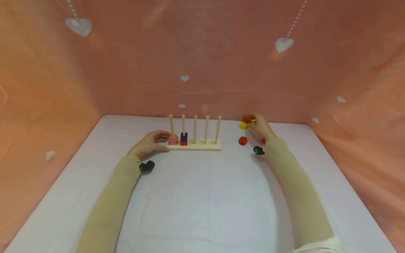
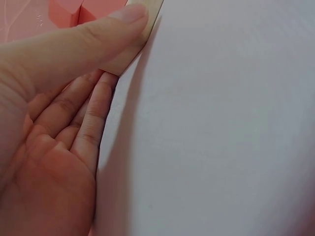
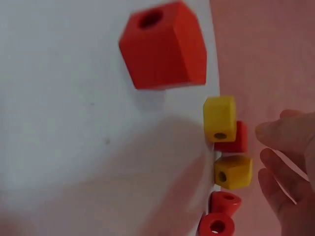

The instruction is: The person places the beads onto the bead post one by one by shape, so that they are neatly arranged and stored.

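Observation:
A wooden peg stand (image 1: 209,147) with several upright pegs stands near the back of the table. A pink block (image 1: 173,141) is on its leftmost peg. Beside it, a dark blue block (image 1: 184,135) sits over a red block (image 1: 184,143) on the second peg. My left hand (image 1: 148,143) grips the stand's left end, thumb (image 2: 115,22) laid along the wood and the other fingers behind. At the back right, my right hand (image 1: 262,127) reaches over loose blocks. Its fingers are spread beside a yellow block (image 3: 233,172), holding nothing in the right wrist view.
A larger-looking red block (image 3: 162,49) lies nearest the right wrist camera. Another yellow block (image 3: 220,118) overlaps a red one (image 3: 236,137). Two red pieces with holes, one of them round (image 3: 217,226), lie farther along. Behind the white table (image 1: 202,196) hangs a pink cloth (image 1: 221,63).

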A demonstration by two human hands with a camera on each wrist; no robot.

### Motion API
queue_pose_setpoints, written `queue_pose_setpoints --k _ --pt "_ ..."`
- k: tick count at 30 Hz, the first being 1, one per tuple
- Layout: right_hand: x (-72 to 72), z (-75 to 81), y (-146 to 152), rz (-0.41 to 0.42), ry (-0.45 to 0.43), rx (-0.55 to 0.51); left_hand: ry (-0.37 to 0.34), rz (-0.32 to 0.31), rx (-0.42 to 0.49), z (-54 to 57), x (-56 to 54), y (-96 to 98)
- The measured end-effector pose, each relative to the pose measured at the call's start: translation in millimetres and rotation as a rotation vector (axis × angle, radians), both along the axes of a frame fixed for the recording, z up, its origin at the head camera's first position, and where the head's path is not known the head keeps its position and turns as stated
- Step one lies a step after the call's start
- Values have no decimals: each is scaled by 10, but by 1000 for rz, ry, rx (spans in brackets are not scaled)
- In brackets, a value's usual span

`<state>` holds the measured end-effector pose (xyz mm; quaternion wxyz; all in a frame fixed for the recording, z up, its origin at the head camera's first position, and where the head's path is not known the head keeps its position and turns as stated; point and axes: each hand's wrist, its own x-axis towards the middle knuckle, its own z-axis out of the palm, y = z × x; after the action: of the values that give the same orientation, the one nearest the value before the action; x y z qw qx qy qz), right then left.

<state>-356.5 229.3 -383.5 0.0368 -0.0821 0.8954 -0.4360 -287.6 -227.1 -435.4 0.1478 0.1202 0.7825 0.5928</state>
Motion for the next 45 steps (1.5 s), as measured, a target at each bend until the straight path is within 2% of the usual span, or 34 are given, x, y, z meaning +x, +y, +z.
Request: queue_pose_setpoints --k 5,10,15,21,27,35,42,45 --pt "-125 -8 3 -29 -47 37 1 -6 13 5 -7 9" --pt "-223 -46 -10 -14 -77 38 13 -8 15 -8 -5 7" --pt "-278 -77 -29 -8 -61 82 25 -6 6 -14 5 -6" --pt "-287 -95 -25 16 -12 172 13 -6 -2 2 14 10" --pt "-272 -119 -38 20 5 189 12 -6 -8 3 6 7" --pt "-230 -117 -49 46 -80 208 10 -9 -9 -14 -26 -15" --pt "-247 -136 -12 116 -50 242 10 -6 -11 -11 -18 -10" --pt "-238 -158 26 113 -61 206 8 -4 -8 -8 -14 -6"
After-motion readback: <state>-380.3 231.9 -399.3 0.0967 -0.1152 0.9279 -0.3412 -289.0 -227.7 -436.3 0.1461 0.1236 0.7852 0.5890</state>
